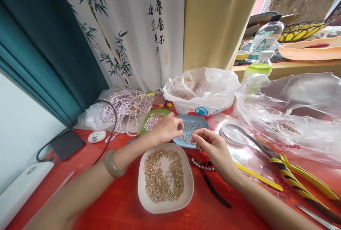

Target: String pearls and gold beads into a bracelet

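Note:
My left hand (168,127) is closed in a pinch over the left side of a shallow blue tray (191,119). At that tray's right edge, my right hand (213,145) also pinches its thumb and forefinger together. What lies between the fingertips of either hand is too small to make out. Thin metallic pins with small beads (188,137) lie loose in the tray. Below the hands stands a cream dish (165,208) of small gold beads (160,189). A green dish (144,121) with pinkish pearl beads (153,120) is partly hidden behind my left hand.
Black-handled pliers (214,189) and a short bead strand (202,166) lie beneath my right wrist. Rightward are a yellow strip (261,177), yellow-black pliers (289,178), a tape roll (236,136) and clear plastic bags (298,116). Pearl strands (128,105) and a white bag (202,93) sit behind.

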The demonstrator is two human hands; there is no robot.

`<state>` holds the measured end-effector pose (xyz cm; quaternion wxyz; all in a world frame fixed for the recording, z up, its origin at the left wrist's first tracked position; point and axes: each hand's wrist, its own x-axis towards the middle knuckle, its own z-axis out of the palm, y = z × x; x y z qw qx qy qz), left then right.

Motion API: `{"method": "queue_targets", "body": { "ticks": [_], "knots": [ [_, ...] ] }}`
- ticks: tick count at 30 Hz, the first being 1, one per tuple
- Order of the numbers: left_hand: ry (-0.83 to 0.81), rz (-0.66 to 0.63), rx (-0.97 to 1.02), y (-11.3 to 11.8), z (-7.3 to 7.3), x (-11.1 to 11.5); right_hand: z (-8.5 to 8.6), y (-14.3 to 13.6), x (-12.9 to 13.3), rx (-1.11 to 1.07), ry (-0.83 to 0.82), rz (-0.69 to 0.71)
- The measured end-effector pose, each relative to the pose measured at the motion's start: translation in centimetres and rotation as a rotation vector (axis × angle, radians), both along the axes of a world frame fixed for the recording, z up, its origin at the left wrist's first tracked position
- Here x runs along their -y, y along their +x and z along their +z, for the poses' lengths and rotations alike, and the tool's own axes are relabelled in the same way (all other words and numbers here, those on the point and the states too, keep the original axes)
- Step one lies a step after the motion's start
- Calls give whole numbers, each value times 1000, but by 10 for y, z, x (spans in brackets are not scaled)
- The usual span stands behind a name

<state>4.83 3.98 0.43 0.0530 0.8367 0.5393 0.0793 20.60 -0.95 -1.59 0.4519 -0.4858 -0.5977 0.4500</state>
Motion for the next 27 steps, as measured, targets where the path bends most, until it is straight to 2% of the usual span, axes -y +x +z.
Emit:
{"method": "queue_targets", "body": {
  "ticks": [4, 7, 10, 12, 14, 15, 17, 19, 20, 21, 23, 25, 27],
  "knots": [
    [-26, -6, -11, -4, -8, 2, -2, 0, -1, 27, 17, 11],
    [-3, -103, -2, -4, -10, 1, -3, 1, -2, 56, 39, 23],
    [55, -187, 102, -9, -5, 8, -3, 2, -4, 72, 39, -6],
    [103, -184, 204, -22, -1, 23, -3, 3, -6, 75, 21, -15],
    [152, -162, 281, -48, 2, 44, -2, 3, -7, 77, 3, -16],
    [195, -107, 306, -68, 2, 55, -2, 3, -8, 77, -6, -16],
    [304, 194, 295, -118, 1, 74, -2, 3, -7, 74, -17, -17],
    [353, 654, 116, -175, 1, 85, -3, 3, -7, 68, -20, -16],
    [290, 876, -35, -203, 2, 88, -2, 3, -6, 67, -20, -16],
    [256, 966, -88, -228, 3, 89, -2, 3, -5, 69, -17, -19],
    [194, 1047, -150, -269, 6, 89, -1, 2, -4, 76, -15, -18],
    [88, 1075, -196, -294, 7, 86, -1, 1, -3, 86, -10, -11],
    [-1, 1109, -232, -307, 5, 81, -1, 1, -3, 105, -5, -5]
  ]
}}
